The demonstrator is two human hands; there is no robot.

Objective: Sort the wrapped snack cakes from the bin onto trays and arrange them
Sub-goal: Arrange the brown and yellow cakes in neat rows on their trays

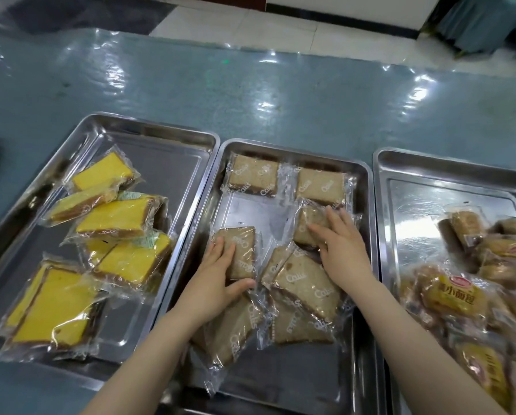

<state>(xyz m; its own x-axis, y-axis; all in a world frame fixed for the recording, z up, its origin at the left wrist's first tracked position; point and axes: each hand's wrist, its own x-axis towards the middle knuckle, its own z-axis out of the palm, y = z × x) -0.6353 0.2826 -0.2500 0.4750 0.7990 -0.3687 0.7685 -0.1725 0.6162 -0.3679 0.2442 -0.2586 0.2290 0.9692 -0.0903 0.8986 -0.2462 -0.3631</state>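
Both flat: left hand [218,272] and right hand [339,239] each press a brown cake [241,253] in the middle tray [367,223].

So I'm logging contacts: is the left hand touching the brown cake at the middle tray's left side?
Touching. The head view shows the left hand lying on the brown cake, fingers across its wrapper and thumb against its near edge.

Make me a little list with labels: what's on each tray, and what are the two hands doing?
left tray: yellow cakes in clear wrappers, loosely piled
middle tray: brown cakes, two laid side by side at the far end, others jumbled nearer the person
right tray: small bread packs with yellow labels, heaped
left hand: rests flat on a brown cake, thumb at its near edge
right hand: fingers spread on another brown cake
surface: shiny blue-green table
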